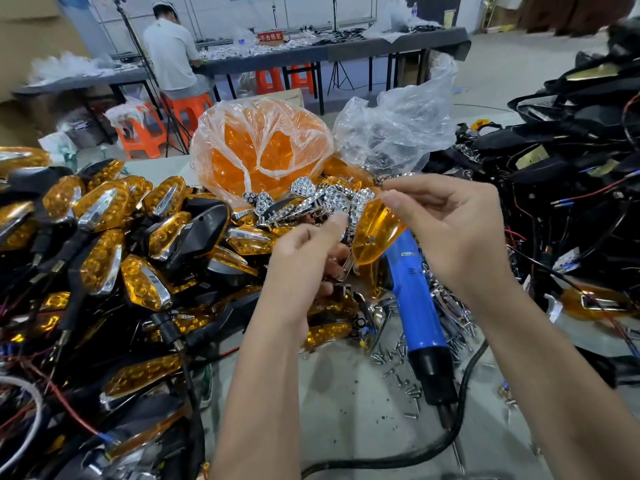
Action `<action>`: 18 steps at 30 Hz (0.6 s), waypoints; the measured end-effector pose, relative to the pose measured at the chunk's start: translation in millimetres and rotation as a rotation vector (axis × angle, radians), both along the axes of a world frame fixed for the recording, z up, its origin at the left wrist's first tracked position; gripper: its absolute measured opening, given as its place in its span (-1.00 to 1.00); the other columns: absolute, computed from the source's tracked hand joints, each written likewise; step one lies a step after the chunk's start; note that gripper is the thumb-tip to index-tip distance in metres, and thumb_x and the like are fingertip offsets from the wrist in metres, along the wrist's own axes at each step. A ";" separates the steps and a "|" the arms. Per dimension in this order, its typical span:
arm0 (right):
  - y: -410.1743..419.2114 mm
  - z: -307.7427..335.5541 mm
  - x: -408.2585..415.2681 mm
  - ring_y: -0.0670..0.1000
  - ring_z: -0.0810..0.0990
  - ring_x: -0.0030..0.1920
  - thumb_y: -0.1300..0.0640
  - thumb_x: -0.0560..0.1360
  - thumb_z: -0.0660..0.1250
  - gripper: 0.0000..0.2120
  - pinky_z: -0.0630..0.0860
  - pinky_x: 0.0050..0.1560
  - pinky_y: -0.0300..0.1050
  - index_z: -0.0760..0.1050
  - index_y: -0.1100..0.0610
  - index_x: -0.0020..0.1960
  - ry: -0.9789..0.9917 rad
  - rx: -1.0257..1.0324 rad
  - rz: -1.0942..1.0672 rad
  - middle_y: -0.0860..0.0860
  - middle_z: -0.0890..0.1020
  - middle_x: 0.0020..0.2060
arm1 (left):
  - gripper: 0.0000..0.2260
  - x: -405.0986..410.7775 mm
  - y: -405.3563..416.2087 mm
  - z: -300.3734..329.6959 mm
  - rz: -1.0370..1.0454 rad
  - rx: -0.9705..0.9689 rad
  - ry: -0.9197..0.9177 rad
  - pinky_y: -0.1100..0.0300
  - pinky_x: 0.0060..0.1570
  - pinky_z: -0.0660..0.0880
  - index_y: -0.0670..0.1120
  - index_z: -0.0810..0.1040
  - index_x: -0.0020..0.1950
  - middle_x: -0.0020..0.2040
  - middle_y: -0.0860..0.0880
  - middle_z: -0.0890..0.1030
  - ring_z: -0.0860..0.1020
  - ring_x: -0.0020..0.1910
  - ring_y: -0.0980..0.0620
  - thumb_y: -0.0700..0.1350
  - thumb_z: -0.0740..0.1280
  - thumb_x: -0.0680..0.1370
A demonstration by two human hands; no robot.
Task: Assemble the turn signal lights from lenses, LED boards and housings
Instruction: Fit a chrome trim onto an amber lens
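Two hands work over the parts pile, close together but not touching. Our right hand [446, 230] pinches an amber lens [372, 233] by its upper tip, thumb + forefinger closed on it. Our left hand [304, 254] curls its fingers round small chrome parts; we cannot tell exactly which part, as the palm hides it.

Step in hand, as we judge it: mating a chrome reflector to the lens.
- Hold the lens by the edges only; keep prints off the clear face.
- Turn the open (hollow) side toward the left hand before inserting.
- Match the pointed end of the insert to the pointed end of the lens; seat w/o forcing.

Orientation: lens hangs in the air just above the blue screwdriver [414, 306], between the two hands. Long axis runs steeply, upper end to the right at the fingertips, lower end down-left. Which end is the narrow one is hard to tell.

Supply: loose reflectors [311, 199] lie just behind the hands; bag of lenses [259, 150] behind those; finished lights [104, 237] heaped at left; housings w/ wires [561, 188] at right; screws [398, 368] scattered on the table [346, 410].
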State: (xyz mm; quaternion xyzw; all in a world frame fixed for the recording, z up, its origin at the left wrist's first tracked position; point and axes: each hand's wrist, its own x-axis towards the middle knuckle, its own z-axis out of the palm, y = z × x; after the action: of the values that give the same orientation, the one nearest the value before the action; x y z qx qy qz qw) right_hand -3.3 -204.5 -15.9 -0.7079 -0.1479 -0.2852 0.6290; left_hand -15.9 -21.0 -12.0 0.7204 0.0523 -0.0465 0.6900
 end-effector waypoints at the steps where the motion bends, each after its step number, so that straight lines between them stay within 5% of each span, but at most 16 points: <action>1: -1.2 0.2 -0.1 -0.03 0.76 -0.06 0.20 0.53 0.54 -0.88 0.66 0.02 -0.15 0.74 0.11 0.07 0.028 -0.023 0.013 -0.04 0.78 -0.12 | -0.74 -0.8 0.9 1.3 -0.024 0.060 -0.127 0.29 -0.35 0.52 -0.04 0.63 -0.06 -0.18 0.09 0.70 0.64 -0.20 0.09 0.15 0.48 0.55; 5: 3.0 3.3 -2.0 -0.08 0.75 -0.09 0.20 0.50 0.56 -0.89 0.59 -0.07 -0.29 0.75 0.10 0.03 0.057 -0.082 0.108 -0.07 0.78 -0.14 | -0.92 -1.6 -7.2 2.9 -0.116 0.167 -0.415 0.26 -0.22 0.61 0.03 0.70 -0.01 -0.14 0.03 0.72 0.68 -0.17 0.12 -0.13 0.51 0.53; 8: 2.8 2.6 -1.0 -0.10 0.74 -0.08 0.18 0.50 0.56 -0.86 0.61 -0.07 -0.30 0.75 0.07 0.06 0.073 -0.137 0.139 -0.09 0.77 -0.11 | -0.88 -0.5 -13.0 -0.9 -0.012 0.156 -0.457 0.21 -0.26 0.61 -0.02 0.72 -0.06 -0.24 -0.03 0.70 0.66 -0.28 0.08 -0.23 0.53 0.51; 12: 4.2 -3.3 1.8 -0.13 0.71 0.03 0.12 0.48 0.51 -0.63 0.65 0.06 -0.15 0.67 -0.02 0.27 0.197 -0.245 0.130 -0.14 0.74 0.02 | -0.82 1.1 -13.0 -5.0 0.049 0.018 -0.433 0.13 -0.14 0.68 0.00 0.74 0.01 -0.18 0.01 0.75 0.72 -0.17 0.07 -0.27 0.54 0.51; 18: 8.4 -4.8 1.0 0.03 0.69 -0.24 0.20 0.52 0.38 -0.82 0.69 -0.21 0.02 0.72 -0.02 -0.05 0.221 -0.339 0.172 0.00 0.70 -0.24 | -0.69 2.7 -17.4 -9.8 0.110 0.140 -0.489 0.14 -0.10 0.69 0.11 0.71 -0.06 -0.16 0.11 0.75 0.73 -0.13 0.10 -0.33 0.53 0.47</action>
State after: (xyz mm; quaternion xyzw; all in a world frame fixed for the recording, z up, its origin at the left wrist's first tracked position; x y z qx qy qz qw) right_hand -2.3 -196.2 -20.7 -0.8152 -0.1838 -0.1221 0.5355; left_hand -13.2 -38.4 -21.8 0.7522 -0.0740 0.1706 0.6322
